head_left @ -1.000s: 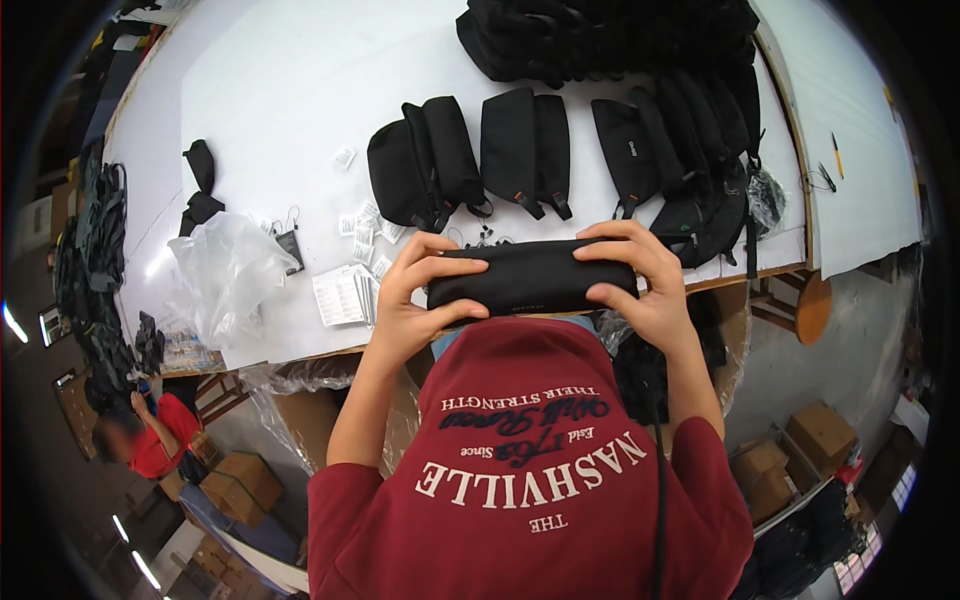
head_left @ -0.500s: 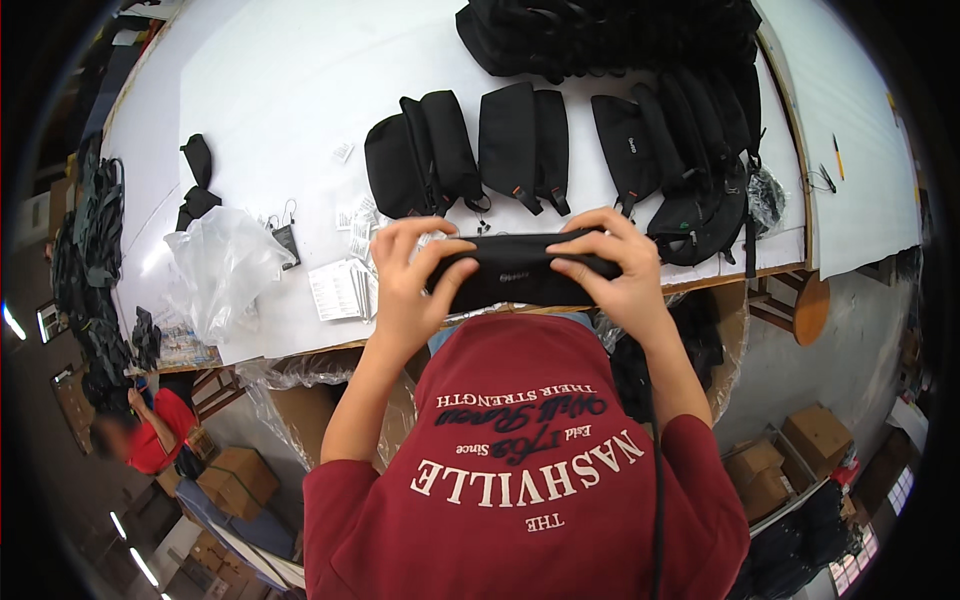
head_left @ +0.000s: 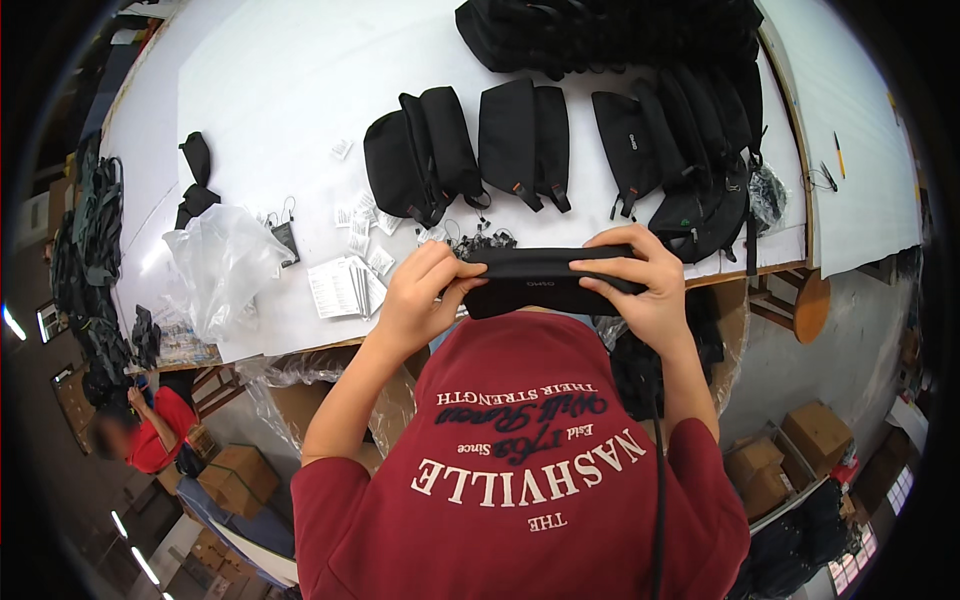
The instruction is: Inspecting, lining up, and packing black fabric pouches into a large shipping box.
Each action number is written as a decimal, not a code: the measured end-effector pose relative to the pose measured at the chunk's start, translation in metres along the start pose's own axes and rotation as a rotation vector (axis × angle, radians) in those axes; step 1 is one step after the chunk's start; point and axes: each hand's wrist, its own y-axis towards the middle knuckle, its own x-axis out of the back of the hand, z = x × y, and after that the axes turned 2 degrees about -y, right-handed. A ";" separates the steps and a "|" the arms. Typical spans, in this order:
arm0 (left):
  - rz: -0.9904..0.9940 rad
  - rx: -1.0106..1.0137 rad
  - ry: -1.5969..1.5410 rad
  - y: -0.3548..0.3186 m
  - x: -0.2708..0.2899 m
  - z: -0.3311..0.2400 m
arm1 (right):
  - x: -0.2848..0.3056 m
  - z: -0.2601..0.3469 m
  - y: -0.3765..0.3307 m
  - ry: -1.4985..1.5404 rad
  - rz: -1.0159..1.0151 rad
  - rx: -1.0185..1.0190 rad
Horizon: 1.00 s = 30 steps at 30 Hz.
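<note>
Close to my chest I hold up a black fabric pouch (head_left: pixel 535 285), long side across, with pale lettering on its face. My left hand (head_left: pixel 430 290) pinches its left end between thumb and fingers. At the opposite end my right hand (head_left: pixel 640 280) grips the pouch, fingers along the top and thumb beneath. Just beyond it on the white table, small black clips (head_left: pixel 482 242) lie in a loose heap. More black pouches stand behind: a pair (head_left: pixel 425 155) on the left, another pair (head_left: pixel 523 145) in the middle, and a row (head_left: pixel 665 140) on the right.
A clear plastic bag (head_left: pixel 225 270), a stack of white cards (head_left: pixel 345 288) and small white packets (head_left: pixel 360 225) lie on the left. A large black pile (head_left: pixel 610 35) occupies the back. Beyond the table's right edge stands a wooden stool (head_left: pixel 810 310). A person in red (head_left: pixel 165 430) is at far left.
The pouch has shifted right and slightly down, and it looks straighter. Both hands have moved right with it, uncovering the small black clips on the table.
</note>
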 end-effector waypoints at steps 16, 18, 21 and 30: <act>0.313 0.329 -0.296 0.003 0.002 -0.002 | -0.018 -0.010 -0.015 0.161 0.275 -0.164; 0.289 0.306 -0.260 0.001 -0.003 -0.004 | -0.021 -0.016 -0.016 0.017 0.348 -0.235; 0.268 0.376 -0.277 -0.008 -0.008 -0.005 | -0.021 -0.015 -0.016 0.013 0.364 -0.351; 0.049 0.307 0.029 0.010 -0.014 -0.021 | -0.026 -0.002 -0.001 -0.010 0.205 -0.282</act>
